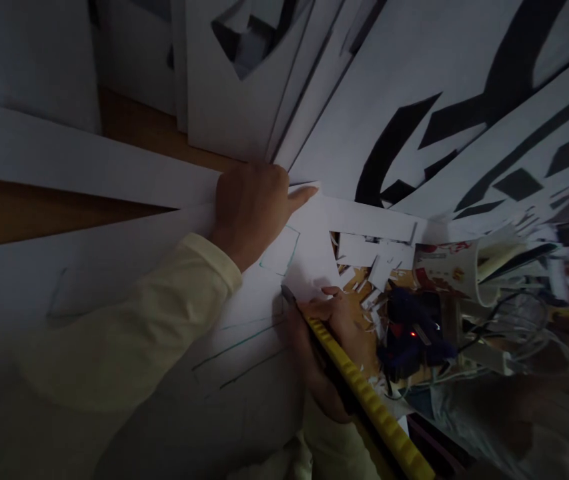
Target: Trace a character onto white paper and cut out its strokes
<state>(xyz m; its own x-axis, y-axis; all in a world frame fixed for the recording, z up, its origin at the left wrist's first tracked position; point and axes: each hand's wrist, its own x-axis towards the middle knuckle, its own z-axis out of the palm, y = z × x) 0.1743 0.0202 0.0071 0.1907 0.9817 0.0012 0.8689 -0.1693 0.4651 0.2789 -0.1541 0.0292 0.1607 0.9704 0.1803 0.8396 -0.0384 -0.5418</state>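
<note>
My right hand (331,353) is wrapped round a long yellow-and-black utility knife (369,383). The dark tip of its blade (288,294) touches a white board (244,300) marked with several green and dark pen lines. Above it, my left hand (254,207) has its fingers curled down at the far edge of the board, with its thumb stretched out to the right over the white surface. The fingertips of that hand are hidden behind its knuckles. A thin white piece (307,185) sticks up slightly beside the thumb.
White panels (244,120) stand behind, some with black shapes (399,147). To the right, white offcuts (381,270) lie on a brown surface near a printed paper cup (447,270), a dark device with a red light (413,334) and tangled cables. Another person's blurred arm (494,413) reaches in at lower right.
</note>
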